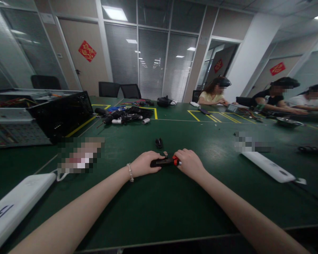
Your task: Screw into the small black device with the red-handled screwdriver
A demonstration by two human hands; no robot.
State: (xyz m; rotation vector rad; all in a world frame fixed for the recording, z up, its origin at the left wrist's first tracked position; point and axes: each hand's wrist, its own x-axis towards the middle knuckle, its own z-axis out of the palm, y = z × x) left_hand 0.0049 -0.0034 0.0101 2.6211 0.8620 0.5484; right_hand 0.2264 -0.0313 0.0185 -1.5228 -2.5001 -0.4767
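Note:
My left hand (145,163), with a beaded bracelet at the wrist, closes around the dark end of a small black-and-red tool (166,162). On the tool's other side my right hand (190,164) has its fingers curled around the red part, where a bit of silvery metal shows. The tool lies level between both hands, low over the green table (159,211); its exact kind is too small to make out. A tiny copper-coloured piece sticks up near my left fingertips. Just beyond the hands lies a small black coiled cable (159,143).
At left stand an open computer case (60,116) and a white power bank (21,201) with a cord to a blurred device. Another white power bank (267,165) lies at right. A pile of cables and parts (124,115) sits farther back. Several people work at the far right.

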